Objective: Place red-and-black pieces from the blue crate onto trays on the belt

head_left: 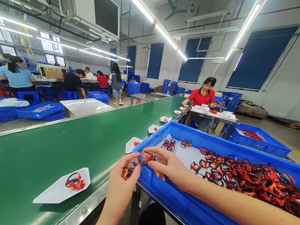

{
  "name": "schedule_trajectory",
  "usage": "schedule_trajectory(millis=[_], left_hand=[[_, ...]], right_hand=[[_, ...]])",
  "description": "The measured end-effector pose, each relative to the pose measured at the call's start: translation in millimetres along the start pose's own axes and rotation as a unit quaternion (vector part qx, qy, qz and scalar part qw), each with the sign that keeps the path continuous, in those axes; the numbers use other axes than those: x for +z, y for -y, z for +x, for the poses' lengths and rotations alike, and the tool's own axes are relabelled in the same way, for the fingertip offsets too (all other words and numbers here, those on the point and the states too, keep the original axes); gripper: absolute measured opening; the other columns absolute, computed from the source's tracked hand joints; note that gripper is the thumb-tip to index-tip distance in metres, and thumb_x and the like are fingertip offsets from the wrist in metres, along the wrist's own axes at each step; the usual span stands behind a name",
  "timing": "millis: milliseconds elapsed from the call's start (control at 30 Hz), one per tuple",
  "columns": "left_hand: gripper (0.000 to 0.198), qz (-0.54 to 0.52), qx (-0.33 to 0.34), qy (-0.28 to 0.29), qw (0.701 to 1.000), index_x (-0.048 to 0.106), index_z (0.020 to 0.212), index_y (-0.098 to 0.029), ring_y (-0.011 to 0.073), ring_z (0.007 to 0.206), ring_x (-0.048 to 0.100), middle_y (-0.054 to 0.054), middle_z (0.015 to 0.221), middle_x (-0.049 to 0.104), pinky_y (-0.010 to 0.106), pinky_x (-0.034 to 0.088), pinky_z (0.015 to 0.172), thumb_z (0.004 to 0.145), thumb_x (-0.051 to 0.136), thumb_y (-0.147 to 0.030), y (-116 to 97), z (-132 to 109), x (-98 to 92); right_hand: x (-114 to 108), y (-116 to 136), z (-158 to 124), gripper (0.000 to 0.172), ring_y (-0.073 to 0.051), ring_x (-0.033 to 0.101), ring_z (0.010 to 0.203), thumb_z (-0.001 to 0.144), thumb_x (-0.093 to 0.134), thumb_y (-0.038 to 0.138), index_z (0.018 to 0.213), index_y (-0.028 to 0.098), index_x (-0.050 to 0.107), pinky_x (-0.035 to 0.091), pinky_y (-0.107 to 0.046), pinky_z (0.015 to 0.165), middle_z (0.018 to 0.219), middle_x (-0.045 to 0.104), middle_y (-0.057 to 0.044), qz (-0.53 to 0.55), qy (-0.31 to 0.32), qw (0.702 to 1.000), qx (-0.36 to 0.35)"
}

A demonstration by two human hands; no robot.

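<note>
Glossy green belt (100, 137); left hand (121, 180), right hand (171, 167) pinching wiry ring (144, 154).

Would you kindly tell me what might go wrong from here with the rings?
The ring held in the fingertips of the left hand and right hand might slip and drop. A second ring tucked in the left hand could fall if that grip loosens. The heaped rings in the blue tray overlap, so they may snag when lifted.

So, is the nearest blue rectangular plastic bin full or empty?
Partly full: red-and-black looped pieces pile rightward in the bin, leaving white liner visible.
</note>
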State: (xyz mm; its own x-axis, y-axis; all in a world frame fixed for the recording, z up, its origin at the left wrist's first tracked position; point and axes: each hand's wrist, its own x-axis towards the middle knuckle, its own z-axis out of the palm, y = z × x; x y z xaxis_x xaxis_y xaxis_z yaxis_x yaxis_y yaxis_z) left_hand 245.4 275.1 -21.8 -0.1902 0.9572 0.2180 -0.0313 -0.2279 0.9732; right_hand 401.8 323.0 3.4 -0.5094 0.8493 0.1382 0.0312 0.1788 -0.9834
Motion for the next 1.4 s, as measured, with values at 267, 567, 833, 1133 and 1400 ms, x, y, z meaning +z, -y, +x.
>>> schedule_trajectory(millis=[267,567,833,1133,1400], left_hand=[[0.041,-0.098,-0.049,0.012,0.994,0.062,0.106,-0.019,0.0096,0.056,0.046,0.001,0.074,0.057,0.015,0.033,0.037,0.072,0.067,-0.041,3.3,2.0,1.4],[0.036,-0.182,-0.112,0.05,0.976,0.061,0.099,-0.018,0.0062,0.051,0.037,-0.004,0.06,0.048,0.013,0.025,0.037,0.071,0.07,-0.039,16.5,6.2,2.6],[0.031,0.032,0.054,-0.142,0.988,0.062,0.094,-0.017,0.0088,0.057,0.047,0.002,0.079,0.06,0.018,0.033,0.045,0.071,0.066,-0.038,30.3,57.9,-35.5],[0.024,0.241,0.039,-0.125,0.962,0.066,0.079,-0.02,0.0175,0.068,0.055,0.004,0.08,0.068,0.026,0.04,0.059,0.065,0.066,-0.039,51.9,97.7,-57.8],[0.054,-0.258,-0.156,0.026,0.953,0.061,0.095,-0.015,0.0095,0.053,0.049,0.007,0.083,0.063,0.017,0.027,0.036,0.081,0.042,-0.063,-3.0,34.1,-18.7]], right_hand=[[5.6,-2.8,-3.6,0.037,-0.005,0.05,0.051,0.078,0.062,0.022,0.114,0.023,0.054,0.04,-0.018,0.044,0.1,0.064,-0.003,-0.097,-0.044,0.992,-0.075],[8.7,-1.4,-7.9,0.038,-0.006,0.049,0.056,0.08,0.057,0.016,0.116,0.025,0.053,0.039,-0.02,0.049,0.1,0.063,-0.002,-0.176,-0.035,0.976,-0.121],[11.0,-2.3,-9.4,0.045,-0.006,0.05,0.057,0.079,0.053,0.014,0.123,0.025,0.045,0.041,-0.019,0.048,0.112,0.057,-0.004,-0.235,-0.035,0.964,-0.121],[12.0,0.9,-10.3,0.032,-0.008,0.053,0.062,0.081,0.051,0.012,0.111,0.024,0.053,0.044,-0.022,0.054,0.106,0.06,-0.002,-0.277,-0.003,0.952,-0.132],[13.6,2.7,-12.8,0.032,-0.007,0.05,0.056,0.082,0.055,0.018,0.114,0.023,0.051,0.043,-0.024,0.057,0.098,0.059,-0.001,-0.311,0.009,0.939,-0.147]])
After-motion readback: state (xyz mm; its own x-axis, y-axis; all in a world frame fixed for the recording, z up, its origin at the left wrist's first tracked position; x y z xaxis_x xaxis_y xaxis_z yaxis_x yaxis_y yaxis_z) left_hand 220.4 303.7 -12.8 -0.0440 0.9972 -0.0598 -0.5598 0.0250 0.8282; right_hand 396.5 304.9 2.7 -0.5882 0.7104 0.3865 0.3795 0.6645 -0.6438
